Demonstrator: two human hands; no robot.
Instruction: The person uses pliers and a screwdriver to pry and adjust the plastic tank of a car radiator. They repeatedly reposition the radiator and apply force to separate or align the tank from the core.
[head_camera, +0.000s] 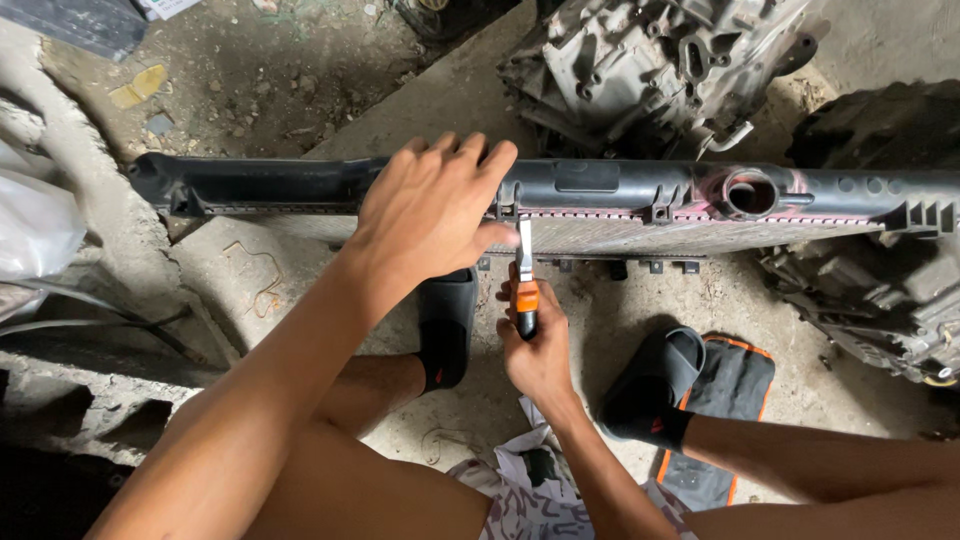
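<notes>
Standing on edge across the frame w/ its black plastic top tank uppermost, a radiator (620, 205) is seen spanning from 9 to 3 o'clock on the concrete floor (250, 270). The left hand (430, 215) is laid over the tank just left of centre, fingers (478, 155) curled over the far edge, thumb pressed on the near side; nothing else is held by it. A screwdriver (526, 290) w/ orange-and-black handle is gripped by the right hand (535, 350) at approx 6 o'clock of the left hand, fingers closed round the handle, blade pointed up and set against the seam where tank meets metal core. A round port (750, 192) w/ reddish staining is seen on the tank at 3 o'clock of the left hand. Engine parts (660, 70) lie behind at 12 o'clock, more at 4 o'clock. Black slippers (447, 325) are worn on both feet; a black-and-orange pouch (735, 385) lies beside the right foot.
</notes>
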